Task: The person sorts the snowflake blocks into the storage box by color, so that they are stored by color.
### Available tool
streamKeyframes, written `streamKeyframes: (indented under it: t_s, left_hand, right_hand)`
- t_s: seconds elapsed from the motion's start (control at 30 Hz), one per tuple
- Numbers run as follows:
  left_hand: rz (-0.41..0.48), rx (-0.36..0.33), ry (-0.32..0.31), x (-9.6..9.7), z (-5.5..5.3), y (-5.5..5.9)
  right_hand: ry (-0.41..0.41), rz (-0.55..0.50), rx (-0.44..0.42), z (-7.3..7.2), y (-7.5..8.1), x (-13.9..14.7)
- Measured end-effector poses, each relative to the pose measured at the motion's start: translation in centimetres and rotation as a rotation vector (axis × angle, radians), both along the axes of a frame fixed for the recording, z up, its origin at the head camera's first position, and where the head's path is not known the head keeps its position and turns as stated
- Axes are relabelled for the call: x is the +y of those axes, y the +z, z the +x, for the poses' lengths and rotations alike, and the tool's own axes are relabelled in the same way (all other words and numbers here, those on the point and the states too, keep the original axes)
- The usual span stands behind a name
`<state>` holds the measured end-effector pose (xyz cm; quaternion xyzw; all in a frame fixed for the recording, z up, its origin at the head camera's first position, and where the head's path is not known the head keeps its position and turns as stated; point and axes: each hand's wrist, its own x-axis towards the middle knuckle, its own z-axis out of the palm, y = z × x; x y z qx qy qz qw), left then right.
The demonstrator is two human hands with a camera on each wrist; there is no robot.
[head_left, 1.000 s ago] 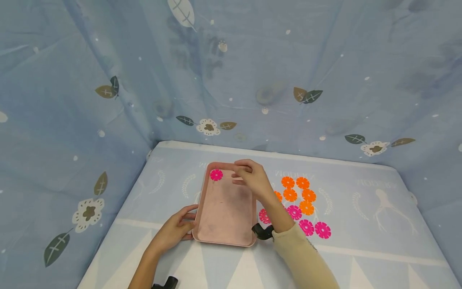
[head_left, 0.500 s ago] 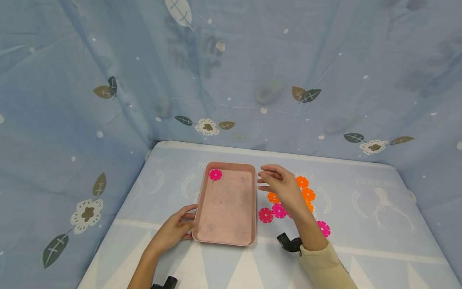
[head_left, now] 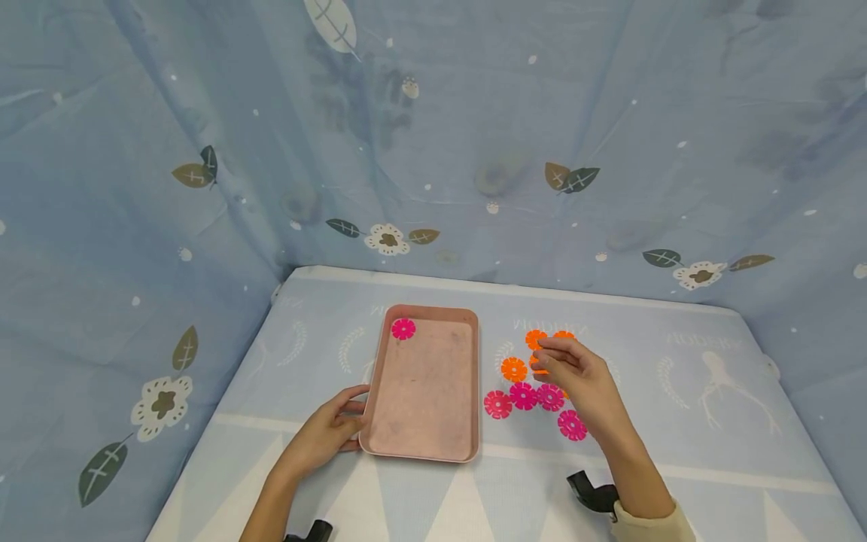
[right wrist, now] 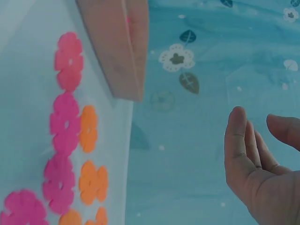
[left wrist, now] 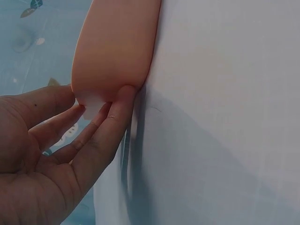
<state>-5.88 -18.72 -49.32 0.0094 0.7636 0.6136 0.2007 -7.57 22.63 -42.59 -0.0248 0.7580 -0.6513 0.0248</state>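
Observation:
A shallow pink tray (head_left: pixel 421 391) lies on the cloth-covered table, with one pink flower-shaped disc (head_left: pixel 403 329) inside its far left corner. My left hand (head_left: pixel 328 429) holds the tray's left side near the front; the left wrist view shows the fingertips (left wrist: pixel 125 93) against its outer wall. To the right of the tray, my right hand (head_left: pixel 584 380) hovers over a group of orange discs (head_left: pixel 514 369) and pink discs (head_left: pixel 523 396). Its fingers are loosely bent with thumb apart, and nothing shows between them in the right wrist view. The hand hides part of the group.
Blue printed curtains (head_left: pixel 433 135) hang behind the table and at both sides. A reddish disc (head_left: pixel 497 405) lies close to the tray's right wall, and another pink disc (head_left: pixel 572 425) lies nearer the front. Black wrist mounts (head_left: pixel 592 493) sit on both arms.
My right hand has withdrawn from above the tray's far right corner, moving right and nearer to me, over the discs. The left hand stays at the tray, which keeps its place.

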Motion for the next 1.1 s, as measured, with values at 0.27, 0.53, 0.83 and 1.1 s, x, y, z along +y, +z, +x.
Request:
streamKeyframes:
  t_s: [0.27,0.53,0.83,1.1]
  left_hand:
    - [-0.020,-0.002,0.011,0.0,0.0,-0.1]
    - [-0.009,0.001,0.002,-0.1,0.0,-0.1]
    - [-0.012,0.001,-0.002,0.0,0.0,-0.2]
    - [0.014,0.006,-0.008,-0.1,0.0,-0.1]
  right_hand:
    - [-0.045,0.068,-0.047,2.1,-1.5,2.3]
    - [-0.126,0.067,-0.103,4.2,-2.6,4.7]
    - [-0.229,0.089,-0.103,5.6,-3.9,8.2]
    - [-0.275,0.350,-0.220,5.8,-5.1,10.0]
